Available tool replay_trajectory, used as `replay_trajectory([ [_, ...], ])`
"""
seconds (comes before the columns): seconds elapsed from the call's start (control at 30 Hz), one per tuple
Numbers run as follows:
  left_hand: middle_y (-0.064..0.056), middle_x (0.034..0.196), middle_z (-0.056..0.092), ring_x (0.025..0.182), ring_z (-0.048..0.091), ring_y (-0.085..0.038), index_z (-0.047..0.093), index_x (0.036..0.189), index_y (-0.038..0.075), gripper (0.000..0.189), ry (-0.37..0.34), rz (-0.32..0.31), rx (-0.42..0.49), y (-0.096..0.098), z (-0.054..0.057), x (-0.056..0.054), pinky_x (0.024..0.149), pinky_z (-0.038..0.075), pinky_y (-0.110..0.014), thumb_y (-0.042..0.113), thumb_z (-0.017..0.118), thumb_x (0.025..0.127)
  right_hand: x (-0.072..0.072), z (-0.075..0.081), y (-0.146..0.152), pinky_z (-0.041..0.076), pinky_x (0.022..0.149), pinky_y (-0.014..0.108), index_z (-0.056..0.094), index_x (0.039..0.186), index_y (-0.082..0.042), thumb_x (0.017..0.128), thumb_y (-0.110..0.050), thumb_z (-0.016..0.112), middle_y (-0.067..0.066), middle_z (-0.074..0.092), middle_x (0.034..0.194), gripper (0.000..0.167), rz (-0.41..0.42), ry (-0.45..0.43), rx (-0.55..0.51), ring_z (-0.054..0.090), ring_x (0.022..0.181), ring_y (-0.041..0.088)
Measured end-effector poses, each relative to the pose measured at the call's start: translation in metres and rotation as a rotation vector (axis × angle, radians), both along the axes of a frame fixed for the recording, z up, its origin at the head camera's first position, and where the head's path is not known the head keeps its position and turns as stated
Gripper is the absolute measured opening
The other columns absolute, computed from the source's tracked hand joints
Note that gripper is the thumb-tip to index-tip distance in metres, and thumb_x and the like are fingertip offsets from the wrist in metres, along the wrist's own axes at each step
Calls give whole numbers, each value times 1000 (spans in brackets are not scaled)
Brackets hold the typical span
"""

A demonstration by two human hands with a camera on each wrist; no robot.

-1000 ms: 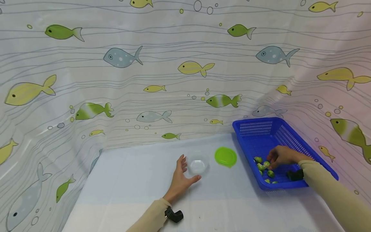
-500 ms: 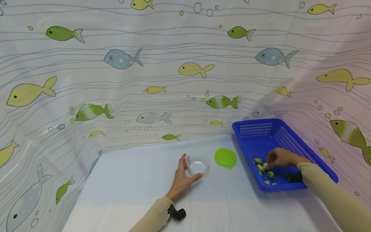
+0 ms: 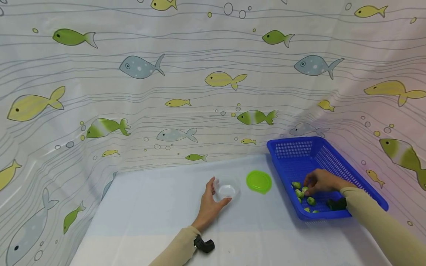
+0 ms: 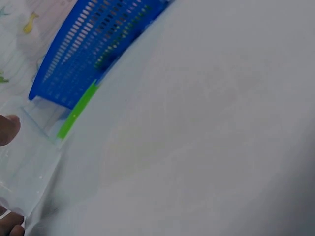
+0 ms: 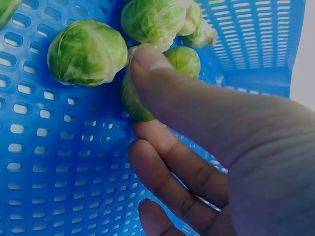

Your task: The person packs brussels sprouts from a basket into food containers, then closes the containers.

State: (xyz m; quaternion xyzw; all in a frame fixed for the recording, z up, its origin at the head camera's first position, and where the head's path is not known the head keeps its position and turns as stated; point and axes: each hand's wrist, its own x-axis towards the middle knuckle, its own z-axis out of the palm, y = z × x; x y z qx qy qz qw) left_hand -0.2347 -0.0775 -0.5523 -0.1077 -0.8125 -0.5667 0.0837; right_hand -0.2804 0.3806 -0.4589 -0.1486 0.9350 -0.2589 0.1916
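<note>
My left hand (image 3: 209,207) grips a clear plastic container (image 3: 227,191) on the table, thumb at the near side and fingers round the left side. In the left wrist view, the thumb (image 4: 9,129) lies against the container's wall (image 4: 29,167). Inside the blue basket (image 3: 293,162), my right hand (image 3: 321,181) pinches a Brussels sprout (image 5: 133,98) between thumb and forefinger. Several other Brussels sprouts (image 5: 87,52) lie close by on the basket's floor. The thumb partly hides the pinched sprout.
A bright green lid (image 3: 259,181) lies flat between the container and the basket. White cloth covers the table (image 3: 149,207). A fish-patterned curtain (image 3: 186,81) hangs behind and along both sides.
My left thumb has come in against the container, and the hand has shifted slightly right. The right fingers have moved slightly left and closed on a sprout.
</note>
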Motion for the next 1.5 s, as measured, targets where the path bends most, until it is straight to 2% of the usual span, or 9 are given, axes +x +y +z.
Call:
replay_trajectory([
  [0.43, -22, 158, 51, 137, 58, -39, 33, 161, 0, 96, 7, 8, 1, 0, 1, 0, 115, 46, -57, 22, 88, 85, -1, -1, 3, 63, 80, 44, 77, 105, -1, 82, -16, 92, 4, 78, 94, 31, 11, 8, -81, 72, 86, 19],
  [0.7, -24, 159, 50, 140, 55, -43, 32, 161, 0, 96, 13, 3, 5, -1, 0, -1, 117, 45, -58, 23, 88, 86, -3, -4, 7, 62, 84, 47, 80, 110, -3, 83, -19, 91, 4, 79, 100, 34, 18, 10, -102, 71, 92, 20],
  [0.8, -24, 159, 50, 140, 55, -43, 32, 161, 0, 96, 12, -2, 6, -2, -1, -1, 117, 45, -58, 23, 88, 86, -2, -2, 7, 62, 84, 47, 81, 111, -3, 83, -20, 90, 5, 80, 102, 34, 37, 29, -108, 71, 93, 20],
  [1.03, -24, 159, 50, 139, 58, -41, 33, 162, 2, 96, 12, -8, 11, -2, 0, 1, 116, 46, -56, 24, 88, 87, -1, 2, 10, 60, 79, 32, 81, 111, -3, 85, -20, 89, 6, 80, 105, 33, 44, 79, -105, 70, 94, 17],
  [1.33, -24, 159, 50, 139, 57, -41, 33, 162, 1, 95, 19, -6, -3, -2, 0, 0, 116, 47, -57, 27, 87, 88, -2, 15, 14, 61, 80, 29, 78, 118, 1, 88, -22, 87, 10, 80, 111, 39, 25, 89, -133, 72, 97, 19],
  [1.5, -23, 158, 51, 138, 58, -41, 34, 161, 1, 95, 25, -3, -4, -3, -2, 1, 115, 47, -56, 27, 88, 88, -2, 19, 13, 62, 83, 34, 79, 119, -3, 89, -28, 86, 10, 80, 114, 40, 3, 151, -117, 73, 101, 22],
])
